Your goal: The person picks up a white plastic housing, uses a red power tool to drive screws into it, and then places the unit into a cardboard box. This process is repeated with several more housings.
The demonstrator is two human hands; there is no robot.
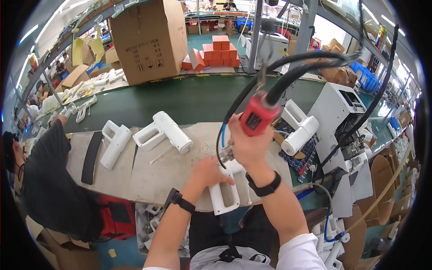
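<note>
A red power screwdriver hangs from thick black cables, and my right hand is wrapped round its body. Its lower end points down at a white gun-shaped housing with a looped handle at the near edge of the work board. My left hand grips that housing by the upper part of its loop; the tool's tip and the contact point are hidden by my hands. Left of them on the board lie two similar white housings, a nearer one and a farther one. Another white housing rests to the right.
Behind the board runs a green conveyor belt. Beyond it stand a large cardboard box and stacked orange boxes. A white machine is at the right. A co-worker in dark clothing sits at the left, beside a black curved strip.
</note>
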